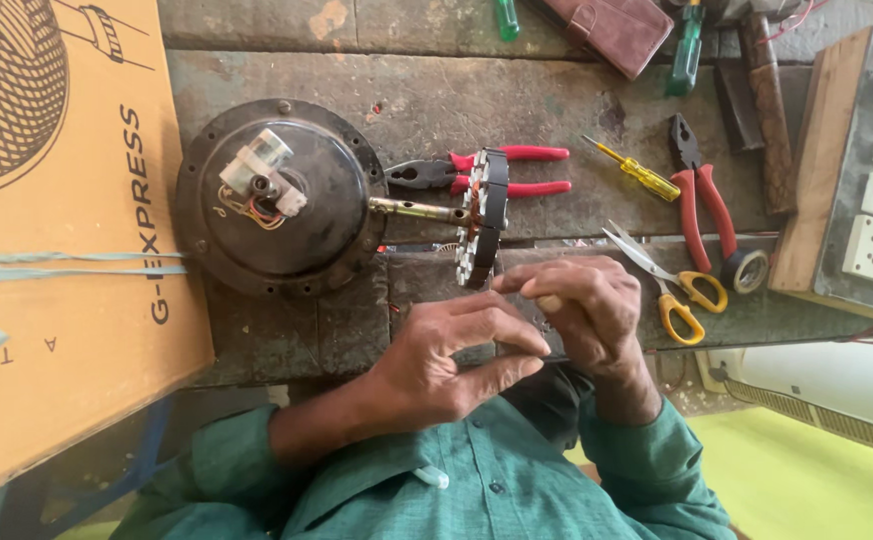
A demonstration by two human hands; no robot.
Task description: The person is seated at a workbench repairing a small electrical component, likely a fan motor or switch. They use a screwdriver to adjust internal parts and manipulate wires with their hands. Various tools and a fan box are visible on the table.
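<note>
Both hands sit close to the camera, just above the green shirt [477, 480]. My left hand [447, 360] has its thumb and fingers curled near each other, but I cannot tell if anything is pinched between them. My right hand [592, 305] is closed around something small and pale at its fingertips, and it is too little to name.

Those fingertips touch the bottom edge of the round toothed ring [485, 215], which stands on its edge on a brass shaft [417, 209]. The shaft sticks out sideways from the black round motor cover [277, 195], so the ring is held up where fingers can reach it.

Red pliers [487, 170] lie just behind the ring. Yellow scissors [672, 285] and a yellow screwdriver [637, 172] rest nearby, easy to grab. A big cardboard box [57, 250] sits beside the motor.
</note>
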